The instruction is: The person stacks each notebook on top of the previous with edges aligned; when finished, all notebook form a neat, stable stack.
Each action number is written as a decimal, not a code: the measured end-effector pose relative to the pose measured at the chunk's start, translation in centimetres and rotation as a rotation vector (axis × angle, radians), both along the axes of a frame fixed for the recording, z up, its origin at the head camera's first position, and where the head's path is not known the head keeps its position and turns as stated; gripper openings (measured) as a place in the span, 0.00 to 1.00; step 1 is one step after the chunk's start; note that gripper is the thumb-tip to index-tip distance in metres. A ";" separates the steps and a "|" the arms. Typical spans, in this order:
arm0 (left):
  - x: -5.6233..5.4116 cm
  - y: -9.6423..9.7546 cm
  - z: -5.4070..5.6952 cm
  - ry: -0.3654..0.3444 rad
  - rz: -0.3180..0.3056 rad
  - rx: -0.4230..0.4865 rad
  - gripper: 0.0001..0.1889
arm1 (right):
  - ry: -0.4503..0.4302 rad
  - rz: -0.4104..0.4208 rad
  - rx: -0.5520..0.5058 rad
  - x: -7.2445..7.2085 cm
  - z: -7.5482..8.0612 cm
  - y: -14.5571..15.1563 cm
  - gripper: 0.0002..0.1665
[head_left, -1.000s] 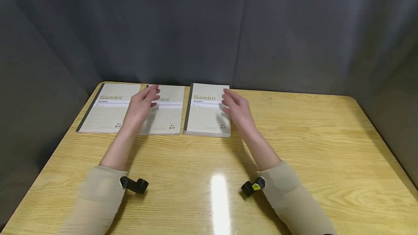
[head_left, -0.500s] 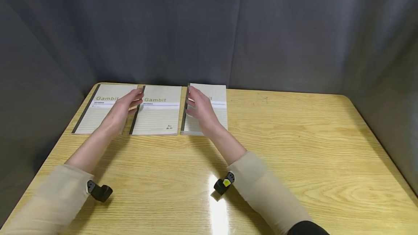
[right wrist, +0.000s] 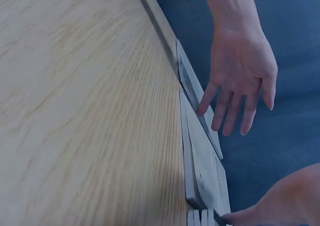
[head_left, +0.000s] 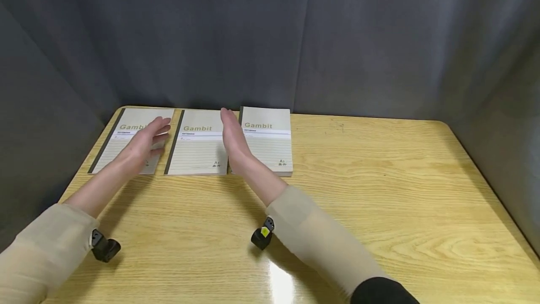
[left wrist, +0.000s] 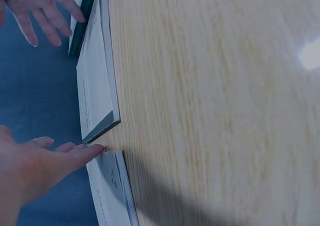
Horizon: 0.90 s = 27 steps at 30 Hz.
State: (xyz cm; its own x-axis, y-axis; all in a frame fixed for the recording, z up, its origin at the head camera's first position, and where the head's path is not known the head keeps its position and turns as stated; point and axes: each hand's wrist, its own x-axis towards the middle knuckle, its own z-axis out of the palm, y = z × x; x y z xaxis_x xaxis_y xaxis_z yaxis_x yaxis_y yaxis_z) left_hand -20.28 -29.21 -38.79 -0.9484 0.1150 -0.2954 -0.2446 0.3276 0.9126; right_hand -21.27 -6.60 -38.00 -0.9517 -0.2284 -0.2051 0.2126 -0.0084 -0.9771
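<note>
Three piles of lined "Gambit" notebooks lie along the table's back. My left hand [head_left: 141,147], fingers straight and slightly spread, stands on edge over the right side of the left notebook [head_left: 114,142]. Its fingertips are near the gap beside the middle notebook [head_left: 194,151]. My right hand [head_left: 235,142] is held upright, fingers straight, along the gap between the middle notebook and the right notebook stack [head_left: 267,149]. In the right wrist view, the left palm [right wrist: 242,60] faces the camera, and part of the right hand [right wrist: 285,201] shows by the stacked notebooks' edges [right wrist: 200,218]. Neither hand grips anything.
The wooden table [head_left: 358,191] extends to the right and toward me, with a bright light reflection [head_left: 280,283] near the front. A dark grey curtain [head_left: 211,36] hangs right behind the back edge. Small black cameras [head_left: 105,247] sit on both sleeves.
Both hands have moved left. The right hand went from the right edge of the stack, across it, to the gap at its left; the left hand went from the middle notebook to the left one.
</note>
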 end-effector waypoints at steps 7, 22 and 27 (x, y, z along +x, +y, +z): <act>-0.1 -0.6 0.0 -0.045 0.005 0.078 0.39 | -0.062 -0.063 0.086 0.3 0.6 -1.6 0.44; -1.5 -0.7 0.9 -0.095 0.032 0.198 0.43 | -0.169 -0.099 0.102 -1.5 1.3 -1.8 0.45; -1.6 -1.5 1.0 -0.145 0.109 0.238 0.43 | -0.190 -0.097 0.111 -1.9 1.3 -1.8 0.43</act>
